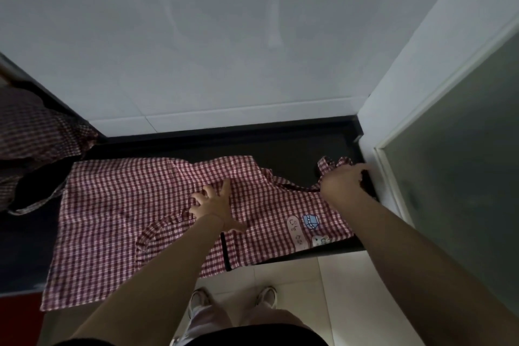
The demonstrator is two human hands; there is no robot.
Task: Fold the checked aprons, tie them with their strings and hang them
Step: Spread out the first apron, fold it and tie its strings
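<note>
Both arms are stretched forward; the left hand (214, 206) is spread flat, fingers splayed, while the right hand (341, 181) is curled.

The person's forearms were bare, without sleeves. They wore a black top (252, 336), pale pink trousers (207, 317) and white shoes (266, 296).

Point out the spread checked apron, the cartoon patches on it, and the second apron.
spread checked apron (112, 205), head view, flat middle.
cartoon patches (310, 222), head view, blue patch.
second apron (36, 132), head view, bunched cloth, far left.
</note>
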